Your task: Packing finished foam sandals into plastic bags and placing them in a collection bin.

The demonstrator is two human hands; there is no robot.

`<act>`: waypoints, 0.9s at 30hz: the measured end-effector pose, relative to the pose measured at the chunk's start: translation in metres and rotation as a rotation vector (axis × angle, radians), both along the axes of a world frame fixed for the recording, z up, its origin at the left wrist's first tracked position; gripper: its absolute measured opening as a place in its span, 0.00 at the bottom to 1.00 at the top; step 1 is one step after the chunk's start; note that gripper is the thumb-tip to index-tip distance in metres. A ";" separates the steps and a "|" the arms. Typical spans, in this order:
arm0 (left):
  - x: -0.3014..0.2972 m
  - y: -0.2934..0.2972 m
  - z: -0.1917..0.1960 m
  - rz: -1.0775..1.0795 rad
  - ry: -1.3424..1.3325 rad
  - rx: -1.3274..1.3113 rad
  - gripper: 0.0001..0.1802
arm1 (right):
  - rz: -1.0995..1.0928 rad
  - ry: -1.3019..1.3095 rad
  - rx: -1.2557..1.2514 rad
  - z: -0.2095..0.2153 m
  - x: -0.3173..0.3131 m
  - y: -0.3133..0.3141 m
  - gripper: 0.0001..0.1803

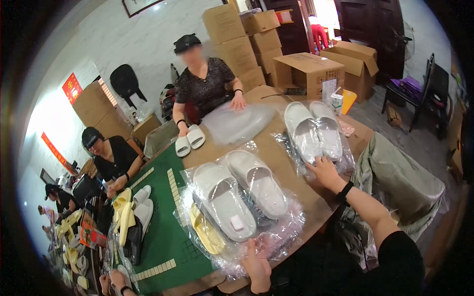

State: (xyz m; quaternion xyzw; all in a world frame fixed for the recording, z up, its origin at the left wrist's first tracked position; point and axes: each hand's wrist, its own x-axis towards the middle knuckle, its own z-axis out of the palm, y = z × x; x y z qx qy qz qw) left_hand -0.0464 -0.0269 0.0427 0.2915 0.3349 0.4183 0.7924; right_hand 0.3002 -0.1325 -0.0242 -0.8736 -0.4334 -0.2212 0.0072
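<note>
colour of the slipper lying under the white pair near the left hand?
Pale yellow slipper, under the white pair by the left hand; head view.

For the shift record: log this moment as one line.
left hand: on clear bags under near white slippers | right hand: touching far white slippers | yellow slipper: beneath near pair | surface: cardboard-covered table

the left hand (257, 266) is cut off at the wrist by the lower edge. the yellow slipper (207, 231) is largely covered by the white slippers (224, 202) and crinkled plastic bags (276, 232). the far workers (54, 207) are too small to be made out.
</note>
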 end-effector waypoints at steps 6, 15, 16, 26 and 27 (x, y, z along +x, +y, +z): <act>-0.006 0.007 -0.022 0.053 0.082 -0.035 0.11 | 0.208 0.246 0.516 0.045 -0.013 0.020 0.15; -0.003 0.003 -0.011 0.013 0.079 -0.065 0.10 | 0.256 0.870 1.530 0.161 -0.056 0.059 0.11; -0.004 0.003 -0.014 -0.018 0.083 -0.031 0.12 | 0.268 0.878 1.524 0.172 -0.070 0.059 0.11; 0.001 0.010 -0.017 -0.174 0.129 0.151 0.13 | 1.033 0.420 0.508 0.150 -0.194 0.068 0.18; 0.003 0.010 -0.018 -0.172 0.129 0.149 0.13 | 1.050 0.413 0.458 0.143 -0.197 0.069 0.18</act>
